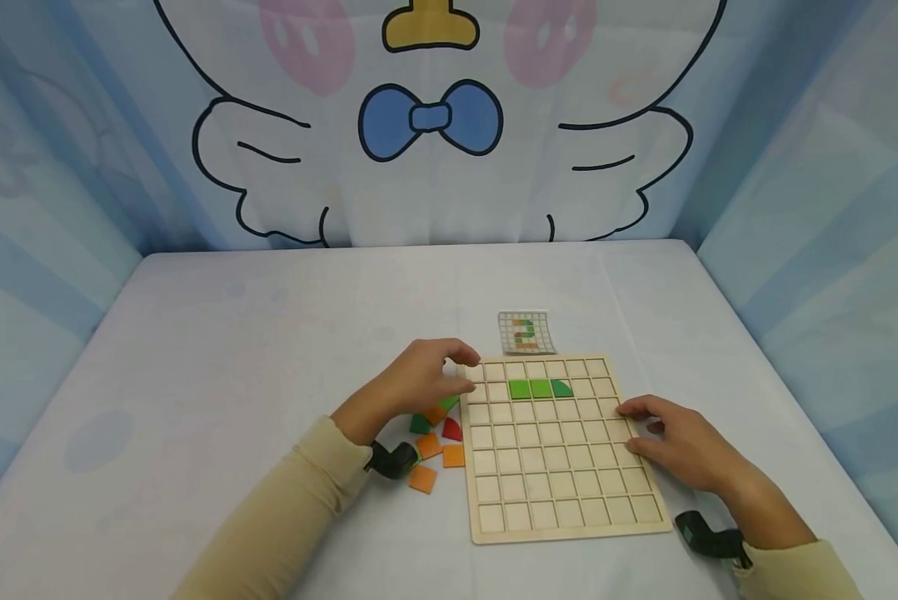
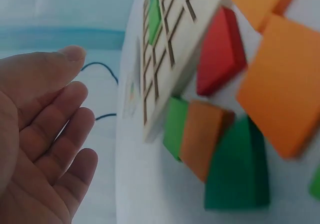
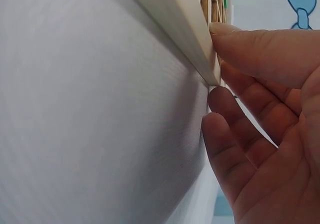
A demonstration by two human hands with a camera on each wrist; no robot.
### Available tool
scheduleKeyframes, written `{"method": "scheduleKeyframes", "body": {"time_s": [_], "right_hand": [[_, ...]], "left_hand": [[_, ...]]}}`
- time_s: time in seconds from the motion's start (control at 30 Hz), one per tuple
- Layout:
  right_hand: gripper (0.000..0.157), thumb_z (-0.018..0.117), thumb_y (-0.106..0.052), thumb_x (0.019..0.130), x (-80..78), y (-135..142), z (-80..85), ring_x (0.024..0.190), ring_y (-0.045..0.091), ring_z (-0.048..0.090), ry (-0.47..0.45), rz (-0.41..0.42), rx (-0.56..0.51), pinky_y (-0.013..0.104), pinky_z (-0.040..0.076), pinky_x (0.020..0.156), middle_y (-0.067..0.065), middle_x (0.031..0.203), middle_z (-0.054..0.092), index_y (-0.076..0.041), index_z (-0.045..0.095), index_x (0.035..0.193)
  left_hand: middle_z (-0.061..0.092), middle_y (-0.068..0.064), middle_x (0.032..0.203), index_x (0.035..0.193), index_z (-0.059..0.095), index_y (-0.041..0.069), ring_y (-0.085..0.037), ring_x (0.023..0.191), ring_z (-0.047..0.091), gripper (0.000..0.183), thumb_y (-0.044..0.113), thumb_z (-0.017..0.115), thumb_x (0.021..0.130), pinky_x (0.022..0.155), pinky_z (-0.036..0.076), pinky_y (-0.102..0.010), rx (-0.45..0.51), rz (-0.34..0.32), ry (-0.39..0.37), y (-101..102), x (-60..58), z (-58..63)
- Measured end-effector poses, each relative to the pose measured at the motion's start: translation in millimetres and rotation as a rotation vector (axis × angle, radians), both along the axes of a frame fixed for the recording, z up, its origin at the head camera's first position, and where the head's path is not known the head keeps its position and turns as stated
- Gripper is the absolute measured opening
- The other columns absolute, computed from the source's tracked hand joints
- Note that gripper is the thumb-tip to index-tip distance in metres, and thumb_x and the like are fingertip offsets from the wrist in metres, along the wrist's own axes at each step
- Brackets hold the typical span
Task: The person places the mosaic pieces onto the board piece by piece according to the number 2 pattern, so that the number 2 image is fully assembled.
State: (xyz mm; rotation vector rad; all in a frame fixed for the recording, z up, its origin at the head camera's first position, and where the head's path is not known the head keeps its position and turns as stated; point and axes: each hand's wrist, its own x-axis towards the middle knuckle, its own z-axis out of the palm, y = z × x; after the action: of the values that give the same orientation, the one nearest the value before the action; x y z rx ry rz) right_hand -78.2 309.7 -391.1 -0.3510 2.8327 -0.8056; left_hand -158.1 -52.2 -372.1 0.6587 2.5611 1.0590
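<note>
A wooden grid board (image 1: 561,485) lies on the table. In its second row sit a green square (image 1: 520,389), another beside it, and a dark green quarter-round tile (image 1: 561,389). My left hand (image 1: 415,379) is by the board's far left corner, fingers loosely bent, with nothing in it in the left wrist view. At the right edge is my right hand (image 1: 689,446); its thumb (image 3: 265,52) touches the board's rim and its other fingers extend alongside. Loose tiles lie left of the board, among them a red tile (image 1: 452,429) and an orange square (image 1: 453,456).
A small pattern card (image 1: 526,333) with a coloured figure on a grid lies just beyond the board's far edge. White cloth covers the table (image 1: 231,350). Printed curtains (image 1: 434,192) stand behind it and at both sides.
</note>
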Motion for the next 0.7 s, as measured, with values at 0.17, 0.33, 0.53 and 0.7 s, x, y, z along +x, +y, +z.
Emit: {"method": "scheduleKeyframes", "body": {"time_s": [0.17,0.33,0.53,0.7], "right_hand": [[0.041,0.074,-0.015,0.090,0.3,-1,0.6,0.104,0.033,0.060,-0.006,-0.003,-0.001,0.050,0.049,0.086,0.016,0.123,0.064,-0.002,0.061,0.127],[0.041,0.075,-0.015,0.090,-0.2,0,0.4,0.104,0.033,0.060,0.000,-0.006,0.002,0.050,0.048,0.086,0.015,0.123,0.064,-0.002,0.061,0.127],[0.040,0.075,-0.012,0.089,0.8,-1,-0.9,0.105,0.032,0.060,0.010,-0.006,-0.001,0.050,0.048,0.088,0.014,0.122,0.065,-0.002,0.062,0.126],[0.041,0.075,-0.013,0.089,0.2,-1,-1.0,0.105,0.032,0.060,0.006,-0.005,0.003,0.051,0.048,0.088,0.015,0.122,0.065,-0.001,0.062,0.126]], "left_hand": [[0.066,0.001,0.116,0.119,0.068,0.014,-0.018,0.111,0.058,0.028,0.019,0.074,0.092,0.100,0.046,-0.038,-0.054,0.030,-0.040,-11,-3.5,-7.5],[0.066,0.002,0.115,0.117,0.068,0.014,-0.017,0.107,0.057,0.026,0.017,0.074,0.091,0.100,0.046,-0.037,-0.095,0.059,-0.099,-19,-8.1,-17.2],[0.066,0.004,0.113,0.116,0.068,0.014,-0.017,0.105,0.057,0.026,0.013,0.073,0.091,0.100,0.046,-0.036,-0.126,0.067,-0.140,-23,-11.8,-25.2],[0.067,0.004,0.115,0.119,0.068,0.013,-0.017,0.105,0.057,0.027,0.010,0.071,0.092,0.101,0.045,-0.036,-0.141,0.030,-0.135,-25,-12.6,-26.9]]}}
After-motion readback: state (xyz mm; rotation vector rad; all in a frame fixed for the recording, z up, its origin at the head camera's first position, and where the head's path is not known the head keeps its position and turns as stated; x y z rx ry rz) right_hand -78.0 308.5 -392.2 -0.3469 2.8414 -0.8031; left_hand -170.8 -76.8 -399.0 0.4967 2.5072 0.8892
